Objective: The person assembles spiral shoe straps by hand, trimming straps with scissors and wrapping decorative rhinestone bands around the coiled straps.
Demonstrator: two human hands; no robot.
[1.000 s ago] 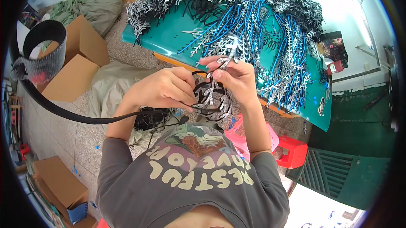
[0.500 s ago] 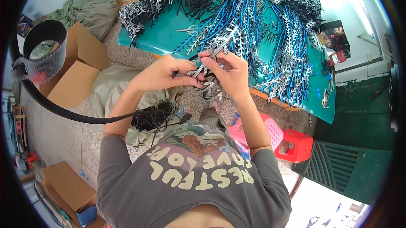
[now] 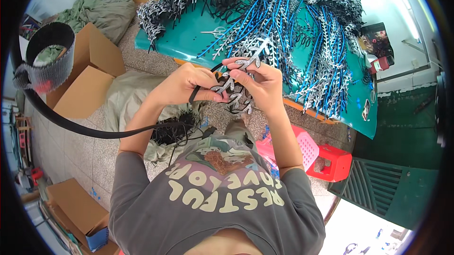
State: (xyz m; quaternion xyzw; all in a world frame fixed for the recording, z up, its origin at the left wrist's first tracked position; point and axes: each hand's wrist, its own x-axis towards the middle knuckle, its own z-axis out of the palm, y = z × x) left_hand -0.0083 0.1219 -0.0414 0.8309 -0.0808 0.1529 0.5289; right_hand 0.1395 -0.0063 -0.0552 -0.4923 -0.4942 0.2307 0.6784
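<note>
Between my hands is a leaf-shaped trim strip (image 3: 228, 85), silvery and sparkling on its face with black edges. My left hand (image 3: 191, 86) pinches its lower part between thumb and fingers, and a black band loops beside those fingers. Higher up the strip, my right hand (image 3: 259, 82) grips it with the thumb pressed against the fingers. One leafy end sticks up past the right fingers, and more leaves dangle below between the hands. Both hands are in front of the near edge of the green table (image 3: 172, 42).
Piles of black-and-white leafy strips (image 3: 326, 56) and blue cords (image 3: 283, 14) cover much of the table. Scissors (image 3: 215, 32) lie at its left. Open cardboard boxes (image 3: 82, 77) stand left, a red stool (image 3: 332, 163) right. A black strap with a ring (image 3: 52, 66) crosses the left side.
The strip has shifted and turned slightly between my fingers, with more leaves now hanging below. A black band now shows beside my left fingers. Both hands keep their grip.
</note>
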